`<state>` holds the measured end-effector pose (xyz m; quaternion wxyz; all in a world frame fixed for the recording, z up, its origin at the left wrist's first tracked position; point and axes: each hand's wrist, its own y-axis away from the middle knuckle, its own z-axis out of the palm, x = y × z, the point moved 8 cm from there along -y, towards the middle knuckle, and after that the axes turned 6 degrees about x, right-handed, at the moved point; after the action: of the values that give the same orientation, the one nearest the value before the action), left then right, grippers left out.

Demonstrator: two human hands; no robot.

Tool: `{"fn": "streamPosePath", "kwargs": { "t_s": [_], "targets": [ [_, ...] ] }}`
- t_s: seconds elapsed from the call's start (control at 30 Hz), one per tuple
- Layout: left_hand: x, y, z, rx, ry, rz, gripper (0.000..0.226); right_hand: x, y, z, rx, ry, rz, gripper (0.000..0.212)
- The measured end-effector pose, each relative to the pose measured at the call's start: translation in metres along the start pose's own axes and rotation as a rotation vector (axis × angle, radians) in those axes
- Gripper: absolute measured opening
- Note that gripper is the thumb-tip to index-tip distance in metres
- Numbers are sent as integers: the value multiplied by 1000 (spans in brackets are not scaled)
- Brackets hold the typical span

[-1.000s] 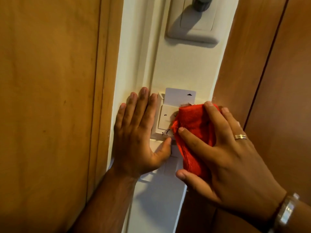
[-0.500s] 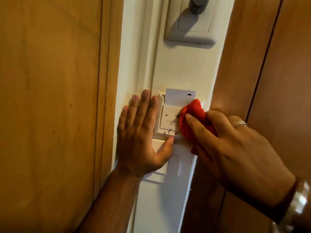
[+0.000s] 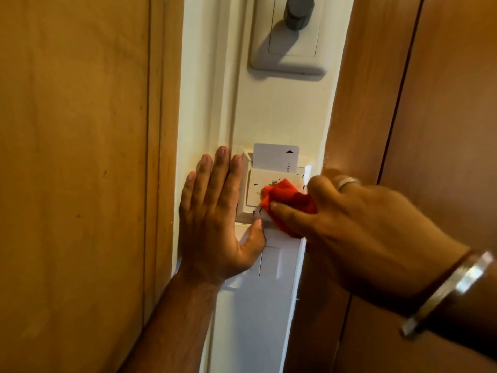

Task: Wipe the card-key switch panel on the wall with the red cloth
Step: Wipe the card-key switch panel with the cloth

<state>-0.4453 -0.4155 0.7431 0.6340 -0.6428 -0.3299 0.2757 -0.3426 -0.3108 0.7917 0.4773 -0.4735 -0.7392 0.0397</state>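
Fingers of the right hand point(image 3: 357, 227) clench the cloth point(image 3: 285, 201) against the panel point(image 3: 255, 187), while the left hand point(image 3: 215, 219) lies flat, released, just beside it.

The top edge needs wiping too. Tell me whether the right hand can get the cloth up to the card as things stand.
Probably yes. The right hand holds the red cloth on the switch panel just below the card, with nothing between; the left hand lies flat to the side.
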Motion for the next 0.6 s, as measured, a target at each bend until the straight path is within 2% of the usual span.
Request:
{"fn": "streamPosePath", "kwargs": {
  "t_s": [0.1,0.23,0.4,0.53,0.6],
  "targets": [
    [0,-1,1,2,-13,6,92,7,-6,-5,32,5,44,59],
    [-2,0,0,5,2,7,90,-9,5,7,-20,-9,-48,55],
    [0,0,0,7,-2,2,89,8,-5,-3,68,17,9,56],
    [-2,0,0,6,20,-3,89,-10,7,14,-64,29,-114,60],
    [-2,0,0,15,29,-7,87,-3,6,10,-42,32,-122,58]
  ]
}}
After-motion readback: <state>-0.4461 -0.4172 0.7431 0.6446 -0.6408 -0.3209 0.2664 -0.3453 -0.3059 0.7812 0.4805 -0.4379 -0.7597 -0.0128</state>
